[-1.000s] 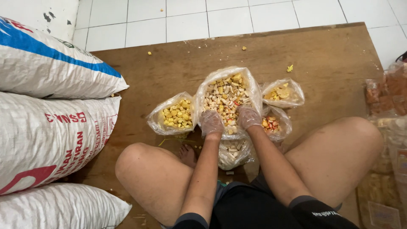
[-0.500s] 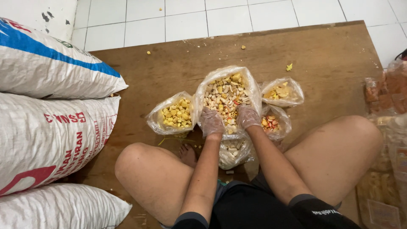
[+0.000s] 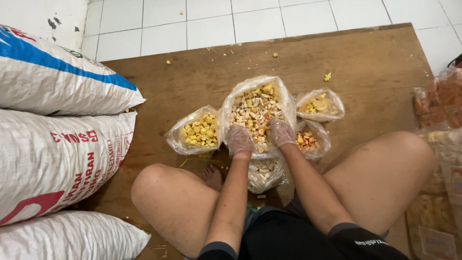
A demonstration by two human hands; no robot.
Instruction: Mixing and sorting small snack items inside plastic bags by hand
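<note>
Spill risk: the big clear bag [image 3: 257,113] of mixed crackers, mid-board, is soft and could slump. Left hand [image 3: 239,140] and right hand [image 3: 280,133], both gloved, curl on its near rim, probably pinching it. Smaller bags: yellow pieces [image 3: 197,134] left, orange mix [image 3: 308,140] right.

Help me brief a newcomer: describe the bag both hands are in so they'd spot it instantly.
On the brown wooden board, in front of the seated person's knees, sits a cluster of clear plastic bags. It is the middle bag, the largest, filled with mixed pale and yellow pieces, with the gloved left hand and right hand at its near edge.
</note>
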